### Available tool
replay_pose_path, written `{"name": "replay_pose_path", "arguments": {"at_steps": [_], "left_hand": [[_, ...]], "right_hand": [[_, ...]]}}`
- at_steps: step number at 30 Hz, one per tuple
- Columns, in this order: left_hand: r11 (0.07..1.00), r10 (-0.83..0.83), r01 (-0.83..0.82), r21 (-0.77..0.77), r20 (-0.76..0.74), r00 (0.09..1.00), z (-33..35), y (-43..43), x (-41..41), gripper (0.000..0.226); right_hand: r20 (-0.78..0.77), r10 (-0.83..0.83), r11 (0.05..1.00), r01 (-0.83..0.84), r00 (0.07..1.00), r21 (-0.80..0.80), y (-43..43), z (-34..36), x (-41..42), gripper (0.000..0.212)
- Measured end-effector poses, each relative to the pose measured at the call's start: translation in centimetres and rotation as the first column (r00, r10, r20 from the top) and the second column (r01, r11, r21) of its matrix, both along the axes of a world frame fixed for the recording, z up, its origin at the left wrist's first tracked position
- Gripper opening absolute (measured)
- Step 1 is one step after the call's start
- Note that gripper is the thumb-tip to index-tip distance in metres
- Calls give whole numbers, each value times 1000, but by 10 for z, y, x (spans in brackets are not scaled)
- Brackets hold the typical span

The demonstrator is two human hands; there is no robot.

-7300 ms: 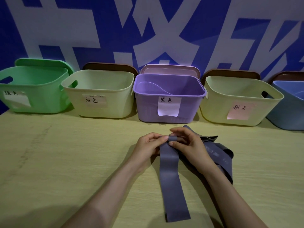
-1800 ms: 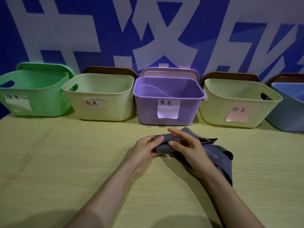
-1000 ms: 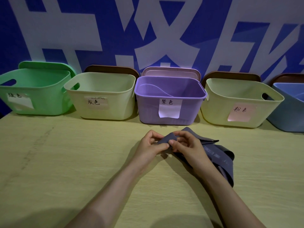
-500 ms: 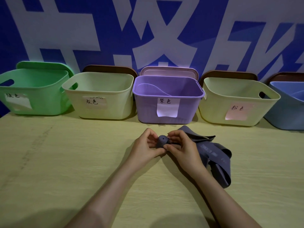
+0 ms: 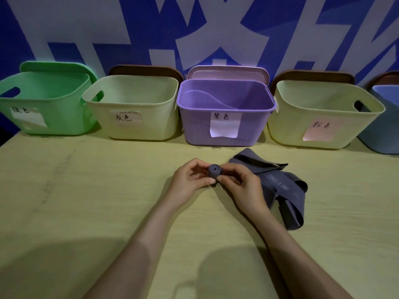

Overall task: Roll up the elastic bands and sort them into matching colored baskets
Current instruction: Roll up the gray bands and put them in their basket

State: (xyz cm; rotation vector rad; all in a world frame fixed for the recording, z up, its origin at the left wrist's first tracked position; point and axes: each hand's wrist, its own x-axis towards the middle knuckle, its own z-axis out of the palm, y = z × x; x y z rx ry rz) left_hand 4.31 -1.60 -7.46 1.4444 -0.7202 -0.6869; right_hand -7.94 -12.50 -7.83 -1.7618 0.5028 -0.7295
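Logged as smooth, faintly glossy plastic: green basket [image 5: 60, 108], purple basket [image 5: 194, 126], left cream basket [image 5: 155, 124], right cream basket [image 5: 287, 128]. Labelled with matt paper slip [image 5: 225, 128]. Set on matt, pale wood-grain table [image 5: 86, 201]. Listed rolled band [image 5: 214, 170] and loose bands [image 5: 280, 186] as smooth, rubbery, dull-sheened sheet.

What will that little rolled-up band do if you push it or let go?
The rolled elastic band is round, so it would probably roll on the table. It may unwind too: left hand and right hand both pinch it. Loose bands nearby sag: probably floppy.
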Motion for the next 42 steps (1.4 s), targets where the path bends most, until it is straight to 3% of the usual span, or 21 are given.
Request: {"name": "replay_pose_path", "arguments": {"at_steps": [6, 11, 18, 25, 33, 36, 40, 42], "left_hand": [[992, 49, -37, 123, -89, 995, 11, -2, -10, 33], [970, 120, -118, 212, 2, 993, 59, 3, -18, 33], [975, 220, -221, -4, 55, 974, 161, -15, 27, 42], [948, 307, -284, -148, 171, 936, 225, -10, 86, 40], [884, 468, -454, -116, 186, 864, 231, 16, 172, 43], [861, 505, -508, -37, 187, 842, 220, 15, 205, 35], [827, 514, -543, 144, 195, 835, 188, 6, 248, 27], [814, 500, -527, 246, 165, 850, 172, 0, 266, 24]], "right_hand": [[-101, -27, 1000, 25, 995, -18, 4, 4, -8, 28], [-217, 7, 995, -28, 976, -96, 9, 47, 1, 24], [-65, 20, 957, -38, 998, -287, -13, 160, 56, 22], [67, 110, 905, -72, 992, -420, -22, 225, 124, 21], [-4, 274, 936, -268, 962, -227, -1, 234, 229, 22], [-90, 318, 944, -324, 944, -60, 0, 224, 270, 20], [-245, 274, 956, -237, 930, 170, -5, 196, 318, 22], [-291, 284, 932, -192, 914, 308, -10, 177, 338, 9]]}}
